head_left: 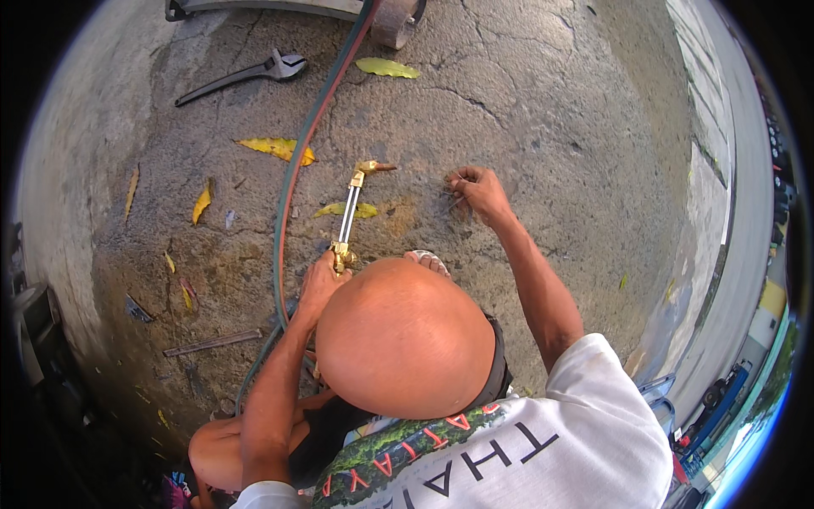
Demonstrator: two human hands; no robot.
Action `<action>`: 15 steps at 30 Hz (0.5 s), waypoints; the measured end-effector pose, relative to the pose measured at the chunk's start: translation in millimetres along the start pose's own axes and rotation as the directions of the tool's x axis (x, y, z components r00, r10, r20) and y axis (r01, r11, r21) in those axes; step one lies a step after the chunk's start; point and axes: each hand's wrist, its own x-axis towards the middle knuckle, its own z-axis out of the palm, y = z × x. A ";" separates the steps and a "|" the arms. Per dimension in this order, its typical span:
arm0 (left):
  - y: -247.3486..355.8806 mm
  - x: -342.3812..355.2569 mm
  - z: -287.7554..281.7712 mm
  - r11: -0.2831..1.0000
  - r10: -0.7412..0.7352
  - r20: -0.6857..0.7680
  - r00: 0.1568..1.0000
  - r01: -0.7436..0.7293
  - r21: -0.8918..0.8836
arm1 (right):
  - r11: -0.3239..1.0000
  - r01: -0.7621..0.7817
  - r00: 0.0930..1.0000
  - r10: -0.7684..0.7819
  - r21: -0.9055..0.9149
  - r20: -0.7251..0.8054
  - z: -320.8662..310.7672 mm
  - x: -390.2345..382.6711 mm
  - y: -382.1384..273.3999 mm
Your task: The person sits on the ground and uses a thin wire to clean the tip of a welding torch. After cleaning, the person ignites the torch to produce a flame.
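Note:
My left hand (319, 282) is wrapped round the handle end of a brass cutting torch (348, 212). Two straight silver tubes run from its valve body to an angled brass head, whose copper-coloured tip points right. My bent knee (405, 335) hides part of the handle. To the right of the tip, and apart from it, my right hand (481, 195) is low over the concrete with its fingers pinched together. Thin, wire-like lines show at those fingertips, but I cannot make out what they are.
A green and red twin hose (292, 182) curves along the torch's left side. Farther off lie an adjustable wrench (242, 78) and a wheel (397, 21) under a metal frame. Yellow leaves (275, 148) and a flat metal strip (212, 343) lie on the cracked concrete.

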 end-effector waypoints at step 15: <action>39.3 -15.5 -1.3 0.977 -0.012 0.022 1.000 0.007 0.213 | 0.983 0.062 0.998 -0.059 0.175 -0.018 0.6 -8.0 -7.3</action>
